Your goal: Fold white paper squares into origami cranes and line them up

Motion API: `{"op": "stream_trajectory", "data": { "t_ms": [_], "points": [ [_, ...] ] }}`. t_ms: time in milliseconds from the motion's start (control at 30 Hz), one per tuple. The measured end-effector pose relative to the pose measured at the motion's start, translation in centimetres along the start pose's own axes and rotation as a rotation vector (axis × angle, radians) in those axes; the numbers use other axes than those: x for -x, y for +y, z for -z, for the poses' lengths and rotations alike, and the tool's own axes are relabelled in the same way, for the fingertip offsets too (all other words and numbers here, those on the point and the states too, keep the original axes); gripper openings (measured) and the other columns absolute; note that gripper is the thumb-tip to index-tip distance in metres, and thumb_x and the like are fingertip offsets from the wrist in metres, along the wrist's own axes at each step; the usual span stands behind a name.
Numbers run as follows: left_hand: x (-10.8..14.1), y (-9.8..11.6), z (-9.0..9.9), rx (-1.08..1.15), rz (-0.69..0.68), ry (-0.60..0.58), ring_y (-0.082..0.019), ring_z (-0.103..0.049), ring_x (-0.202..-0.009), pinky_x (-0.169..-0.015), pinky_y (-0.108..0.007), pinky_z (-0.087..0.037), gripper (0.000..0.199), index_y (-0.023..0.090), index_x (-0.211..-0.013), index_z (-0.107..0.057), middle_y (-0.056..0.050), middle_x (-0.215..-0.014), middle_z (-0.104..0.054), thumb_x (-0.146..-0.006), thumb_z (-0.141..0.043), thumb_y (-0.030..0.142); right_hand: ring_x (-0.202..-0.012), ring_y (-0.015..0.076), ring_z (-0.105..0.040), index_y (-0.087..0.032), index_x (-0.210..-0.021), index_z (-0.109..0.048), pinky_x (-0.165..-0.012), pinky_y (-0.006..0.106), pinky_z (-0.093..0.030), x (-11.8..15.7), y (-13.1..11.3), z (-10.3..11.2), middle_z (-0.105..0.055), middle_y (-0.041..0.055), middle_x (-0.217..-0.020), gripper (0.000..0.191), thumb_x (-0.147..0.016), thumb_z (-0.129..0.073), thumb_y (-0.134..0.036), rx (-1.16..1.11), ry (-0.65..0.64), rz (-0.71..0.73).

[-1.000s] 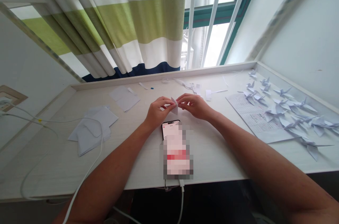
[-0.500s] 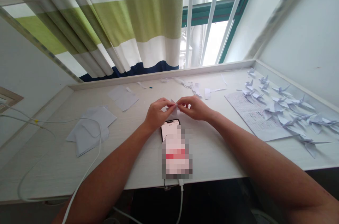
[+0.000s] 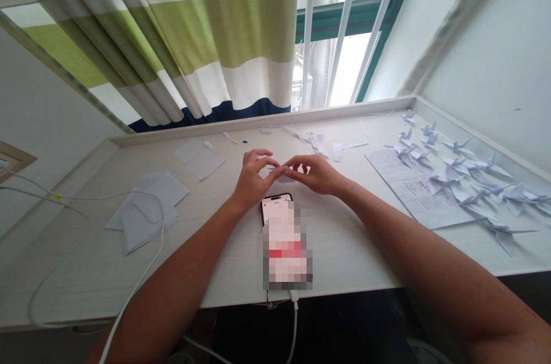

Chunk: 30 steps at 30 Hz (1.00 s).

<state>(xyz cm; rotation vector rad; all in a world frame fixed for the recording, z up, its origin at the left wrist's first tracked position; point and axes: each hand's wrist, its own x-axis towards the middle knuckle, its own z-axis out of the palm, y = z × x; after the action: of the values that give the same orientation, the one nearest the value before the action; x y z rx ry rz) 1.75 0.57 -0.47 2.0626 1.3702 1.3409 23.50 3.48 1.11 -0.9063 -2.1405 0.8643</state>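
Note:
Above the far end of the phone, a small folded piece of white paper (image 3: 284, 178) is between my hands, mostly covered by my fingers. My left hand (image 3: 255, 176) pinches it from the left with thumb and forefinger, its other fingers raised. From the right, my right hand (image 3: 315, 173) grips the same paper, thumb and forefinger meeting the left thumb. Just nearer to me lies the phone (image 3: 278, 206), screen up, its lower part blurred out. Several folded paper cranes (image 3: 445, 177) stand on the right side of the desk.
A printed sheet (image 3: 400, 189) lies under some cranes. Stacked white paper (image 3: 148, 226) is at the left, with more sheets (image 3: 200, 160) behind it. Paper scraps (image 3: 337, 151) lie toward the back. A white cable (image 3: 162, 226) crosses the desk's left side; another cable (image 3: 295, 318) runs from the phone.
The paper's upright point has folded down and is now flatter between my fingers. My left fingers have lifted and spread a little; my right hand stays nearly in place.

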Motion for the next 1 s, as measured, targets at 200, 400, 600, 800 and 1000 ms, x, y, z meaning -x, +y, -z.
{"op": "stream_trajectory", "data": {
  "t_ms": [200, 400, 600, 800, 1000],
  "points": [
    [-0.1, 0.1, -0.3, 0.231, 0.192, -0.122, -0.022, -0.072, -0.089, -0.087, -0.037, -0.057, 0.031, 0.02, -0.089, -0.074, -0.006, -0.092, -0.078, -0.087, -0.079, 0.051, -0.077, 0.0179, -0.067, -0.02, -0.096, -0.082, -0.072, 0.032, -0.049, -0.1, 0.4, -0.2, -0.08, 0.0054, -0.086, 0.033, -0.098, -0.068, -0.05, 0.012, 0.031, 0.009],
    [-0.1, 0.1, -0.3, 0.328, 0.211, 0.034, -0.025, -0.07, -0.117, -0.09, -0.037, -0.059, 0.032, 0.022, -0.107, -0.064, -0.01, -0.123, -0.073, -0.088, -0.079, 0.042, -0.083, 0.0204, -0.071, -0.02, -0.103, -0.079, -0.073, 0.035, -0.054, -0.1, 0.6, -0.1, -0.081, 0.0076, -0.096, 0.028, -0.099, -0.068, -0.045, -0.031, 0.135, 0.064],
    [0.0, 0.0, 0.1, 0.142, 0.023, -0.027, -0.027, -0.068, -0.121, -0.098, -0.046, -0.058, 0.023, 0.023, -0.106, -0.07, -0.01, -0.127, -0.072, -0.09, -0.079, 0.037, -0.095, 0.0247, -0.071, -0.023, -0.111, -0.076, -0.084, 0.043, -0.06, -0.2, 1.1, -0.2, -0.078, 0.0099, -0.108, 0.019, -0.1, -0.069, -0.037, 0.132, 0.21, 0.209],
    [0.0, -0.8, -0.1, -0.132, -0.203, 0.102, -0.03, -0.058, -0.131, -0.112, -0.054, -0.049, 0.007, 0.026, -0.099, -0.079, -0.009, -0.128, -0.071, -0.092, -0.079, 0.027, -0.111, 0.0288, -0.071, -0.022, -0.116, -0.075, -0.099, 0.051, -0.06, -0.3, 0.9, -0.4, -0.077, 0.0118, -0.118, 0.019, -0.099, -0.07, -0.03, 0.184, 0.249, 0.314],
    [-0.3, -1.2, 0.3, -0.208, -0.282, 0.166, -0.028, -0.06, -0.121, -0.104, -0.049, -0.052, 0.007, 0.029, -0.098, -0.082, -0.007, -0.119, -0.073, -0.093, -0.078, 0.025, -0.11, 0.0275, -0.071, -0.023, -0.116, -0.076, -0.094, 0.049, -0.062, -0.1, 0.9, -0.3, -0.077, 0.0112, -0.119, 0.024, -0.1, -0.058, -0.016, 0.213, 0.227, 0.301]
  ]
}}
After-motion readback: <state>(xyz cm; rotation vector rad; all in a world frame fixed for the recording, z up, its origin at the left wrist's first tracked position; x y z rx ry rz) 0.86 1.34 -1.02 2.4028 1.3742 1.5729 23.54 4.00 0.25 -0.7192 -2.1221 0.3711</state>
